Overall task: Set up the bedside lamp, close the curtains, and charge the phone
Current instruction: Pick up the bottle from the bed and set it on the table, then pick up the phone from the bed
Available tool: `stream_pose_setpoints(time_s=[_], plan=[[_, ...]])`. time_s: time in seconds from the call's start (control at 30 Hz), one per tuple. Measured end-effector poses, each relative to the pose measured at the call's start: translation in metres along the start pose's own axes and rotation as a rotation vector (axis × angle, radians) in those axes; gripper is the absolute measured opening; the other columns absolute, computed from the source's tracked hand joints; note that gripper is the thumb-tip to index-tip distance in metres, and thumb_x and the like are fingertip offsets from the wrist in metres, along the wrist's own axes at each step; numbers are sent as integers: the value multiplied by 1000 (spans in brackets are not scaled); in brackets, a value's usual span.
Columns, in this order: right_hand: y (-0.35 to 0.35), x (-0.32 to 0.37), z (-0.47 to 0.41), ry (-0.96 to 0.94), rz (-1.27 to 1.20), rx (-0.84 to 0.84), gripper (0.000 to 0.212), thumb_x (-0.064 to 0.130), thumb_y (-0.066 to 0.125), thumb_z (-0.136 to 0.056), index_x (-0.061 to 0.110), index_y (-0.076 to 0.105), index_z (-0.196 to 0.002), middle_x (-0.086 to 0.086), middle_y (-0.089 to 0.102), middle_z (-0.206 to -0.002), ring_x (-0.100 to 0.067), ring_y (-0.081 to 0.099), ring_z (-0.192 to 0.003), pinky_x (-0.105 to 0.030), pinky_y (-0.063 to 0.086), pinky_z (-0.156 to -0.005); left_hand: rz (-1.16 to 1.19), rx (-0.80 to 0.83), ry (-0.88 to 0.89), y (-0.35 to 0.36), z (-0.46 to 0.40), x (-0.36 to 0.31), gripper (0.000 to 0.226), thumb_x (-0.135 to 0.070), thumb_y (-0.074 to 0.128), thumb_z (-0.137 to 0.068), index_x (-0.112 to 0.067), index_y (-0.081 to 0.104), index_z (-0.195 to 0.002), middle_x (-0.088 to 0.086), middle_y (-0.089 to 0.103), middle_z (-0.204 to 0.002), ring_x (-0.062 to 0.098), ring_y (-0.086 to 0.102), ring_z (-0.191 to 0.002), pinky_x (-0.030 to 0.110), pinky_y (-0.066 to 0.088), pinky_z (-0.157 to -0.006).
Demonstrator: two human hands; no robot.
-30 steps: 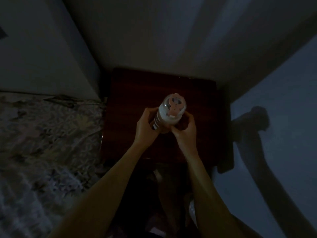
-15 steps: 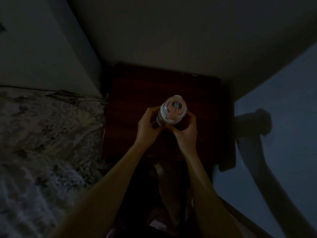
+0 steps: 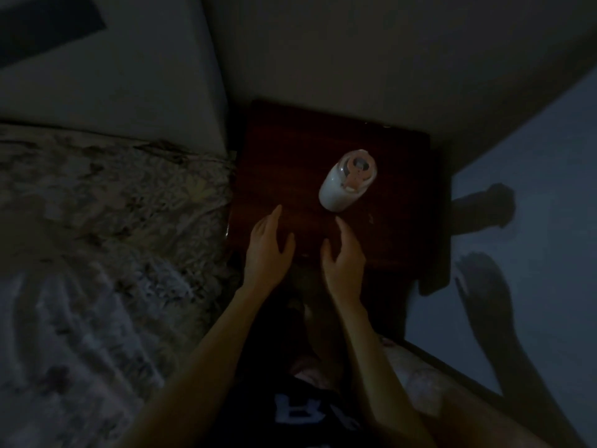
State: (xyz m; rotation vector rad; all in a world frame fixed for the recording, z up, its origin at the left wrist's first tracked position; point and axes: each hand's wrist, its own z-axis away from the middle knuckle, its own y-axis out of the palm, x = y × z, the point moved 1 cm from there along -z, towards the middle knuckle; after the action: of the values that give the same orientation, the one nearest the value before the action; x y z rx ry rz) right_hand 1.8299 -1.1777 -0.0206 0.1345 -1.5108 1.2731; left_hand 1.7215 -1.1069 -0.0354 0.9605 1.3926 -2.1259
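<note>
While the small white cylindrical lamp with a pink top [image 3: 347, 184] stands on the dark wooden nightstand [image 3: 290, 163], at one o'clock from our empty, loosely spread left hand [image 3: 266, 250] and right hand [image 3: 344, 258], we should check it sits steady before leaving.

Lamp [image 3: 342, 185]: white body, pink fitting on top. Bedside table [image 3: 290, 163]: dark reddish-brown wood. Bedcover [image 3: 106, 202]: muted floral print on a pale ground. Wall [image 3: 355, 59]: grey in dim light. Garment [image 3: 303, 412]: black with white lettering. Floor [image 3: 533, 221]: bluish grey.
</note>
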Motion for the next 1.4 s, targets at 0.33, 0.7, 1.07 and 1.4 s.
stream_pose_setpoints(time_s=[0.33,0.7,1.07,1.4], plan=[[24,82,74,-333,100,294,49,21,47,-93,13,33,-139,-8,35,-147,-17,28,-137,-17,21,-103,-107,-180,-29,-126,94,39,48,-16,53,-89,-7,39,-134,15,48,-135,31,41,-125,38,35,-100],[74,169,154,-623,224,601,53,21,46,-93,8,28,-141,-13,31,-148,-23,27,-137,-29,21,-111,-82,-507,-159,-214,204,69,48,-17,56,-88,-8,42,-133,15,51,-132,31,46,-122,38,39,-97],[110,197,197,-1068,268,1042,53,21,50,-87,9,36,-137,-14,38,-144,-28,36,-133,-33,33,-105,-14,-937,-598,-198,304,79,62,-44,32,-82,-7,47,-129,16,55,-127,33,48,-119,43,40,-102],[93,149,248,-1497,304,1479,54,27,42,-83,7,42,-134,-15,45,-139,-29,44,-128,-34,41,-99,110,-1322,-1143,-77,393,23,58,-35,38,-80,2,50,-124,25,55,-122,40,51,-114,47,42,-97]])
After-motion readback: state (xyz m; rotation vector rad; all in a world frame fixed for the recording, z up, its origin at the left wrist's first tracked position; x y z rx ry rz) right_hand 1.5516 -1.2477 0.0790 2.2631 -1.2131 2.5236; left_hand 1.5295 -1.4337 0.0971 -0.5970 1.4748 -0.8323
